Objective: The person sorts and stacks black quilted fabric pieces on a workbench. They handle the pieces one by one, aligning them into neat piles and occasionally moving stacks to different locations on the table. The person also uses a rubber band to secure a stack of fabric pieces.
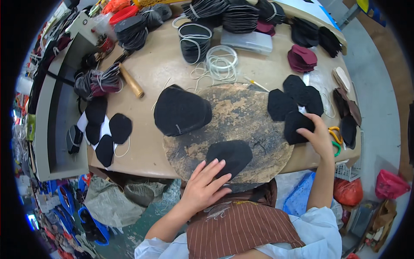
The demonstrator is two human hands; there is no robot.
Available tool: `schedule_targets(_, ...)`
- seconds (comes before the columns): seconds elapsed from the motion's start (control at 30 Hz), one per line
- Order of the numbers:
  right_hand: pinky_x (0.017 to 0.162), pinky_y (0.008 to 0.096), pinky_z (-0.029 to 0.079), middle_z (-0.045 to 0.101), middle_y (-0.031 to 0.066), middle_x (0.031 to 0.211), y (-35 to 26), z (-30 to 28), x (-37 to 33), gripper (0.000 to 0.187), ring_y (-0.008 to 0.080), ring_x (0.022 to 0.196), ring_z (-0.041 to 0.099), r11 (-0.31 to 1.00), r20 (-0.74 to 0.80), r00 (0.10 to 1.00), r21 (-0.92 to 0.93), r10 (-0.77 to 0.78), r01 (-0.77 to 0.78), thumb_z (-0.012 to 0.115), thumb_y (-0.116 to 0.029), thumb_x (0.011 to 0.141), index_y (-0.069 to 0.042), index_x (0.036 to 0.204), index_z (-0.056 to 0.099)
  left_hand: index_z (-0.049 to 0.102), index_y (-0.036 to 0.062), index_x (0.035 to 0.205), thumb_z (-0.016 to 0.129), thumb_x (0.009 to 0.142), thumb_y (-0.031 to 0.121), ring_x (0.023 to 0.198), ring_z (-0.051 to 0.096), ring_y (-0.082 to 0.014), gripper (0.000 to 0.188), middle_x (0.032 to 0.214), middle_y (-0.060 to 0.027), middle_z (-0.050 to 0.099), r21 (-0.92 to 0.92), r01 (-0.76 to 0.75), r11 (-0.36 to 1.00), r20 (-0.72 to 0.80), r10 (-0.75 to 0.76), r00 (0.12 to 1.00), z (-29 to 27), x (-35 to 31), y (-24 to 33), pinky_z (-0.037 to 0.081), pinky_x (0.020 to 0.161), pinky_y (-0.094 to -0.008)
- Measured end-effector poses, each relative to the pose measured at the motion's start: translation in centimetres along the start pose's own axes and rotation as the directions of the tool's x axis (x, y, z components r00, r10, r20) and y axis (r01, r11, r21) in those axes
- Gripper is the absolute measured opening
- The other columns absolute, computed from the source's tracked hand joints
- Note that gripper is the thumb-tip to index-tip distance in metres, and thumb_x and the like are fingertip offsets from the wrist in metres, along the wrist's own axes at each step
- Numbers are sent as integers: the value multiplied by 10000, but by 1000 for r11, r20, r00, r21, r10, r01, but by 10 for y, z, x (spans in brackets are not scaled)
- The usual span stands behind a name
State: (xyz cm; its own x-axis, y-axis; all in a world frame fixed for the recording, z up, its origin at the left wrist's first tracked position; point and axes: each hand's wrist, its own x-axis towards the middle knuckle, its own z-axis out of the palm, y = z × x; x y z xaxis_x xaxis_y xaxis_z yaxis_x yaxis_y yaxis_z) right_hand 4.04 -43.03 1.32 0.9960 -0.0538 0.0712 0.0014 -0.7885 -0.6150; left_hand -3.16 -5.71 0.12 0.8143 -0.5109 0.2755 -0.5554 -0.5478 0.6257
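Observation:
My left hand (pixel 207 185) lies with its fingers spread over the near edge of a black fabric piece (pixel 235 153). That piece rests at the front of a round, worn slab (pixel 254 125). At the slab's right side my right hand (pixel 319 136) grips a black rounded fabric piece (pixel 295 127), thumb on top and fingers at its far edge. Just beyond it lie more black pieces (pixel 296 88), overlapping on something white. A thick stack of black fabric pieces (pixel 181 110), bound together, stands on the slab's left part.
Black pieces (pixel 120 128) lie at the left by a wooden handle (pixel 130 80). Coiled white cord (pixel 222 62) and tied bundles (pixel 196 41) sit farther back. Maroon pieces (pixel 302 58) are at the right. Yellow-and-green-handled scissors (pixel 335 136) lie near the table's right edge.

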Motion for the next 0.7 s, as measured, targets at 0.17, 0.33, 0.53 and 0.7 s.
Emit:
schedule_targets(0.17, 727, 196, 439, 609, -15, 890, -58, -12, -10, 120, 51, 806, 545, 757, 186, 973, 614, 139, -226, 623, -12, 858, -2, 976, 606, 604, 193, 1224, 825, 657, 329, 1304, 299, -490, 623, 1422, -335, 239, 86, 137, 987, -39, -134, 990, 4, -31, 4, 310, 1010, -597)
schedule_targets(0.33, 742, 260, 473, 637, 36, 856, -114, 55, 1, 184, 95, 814, 586, 851, 539, 835, 484, -107, -203, 687, -88, 817, 21, 957, 639, 602, 200, 1229, 809, 681, 375, 1312, 197, -531, 611, 1420, -367, 134, 212, 242, 947, -16, -244, 970, 9, -40, 15, 249, 1031, -610)
schedule_targets(0.53, 704, 296, 491, 678, 114, 825, -138, 91, 5, 241, 139, 771, 632, 915, 559, 823, 378, -102, -144, 721, -133, 796, 29, 956, 642, 595, 226, 1225, 763, 730, 410, 1316, 202, -507, 553, 1434, -346, 148, 193, 284, 939, 5, -290, 957, 11, -45, 12, 237, 1041, -591)
schedule_targets(0.7, 721, 306, 494, 682, 137, 842, -137, 99, 4, 253, 173, 787, 652, 927, 542, 834, 356, -103, -117, 734, -145, 785, 17, 959, 649, 613, 195, 1185, 811, 682, 344, 1303, 218, -515, 561, 1425, -341, 137, 178, 247, 952, -8, -250, 968, 13, -49, 5, 252, 1034, -595)
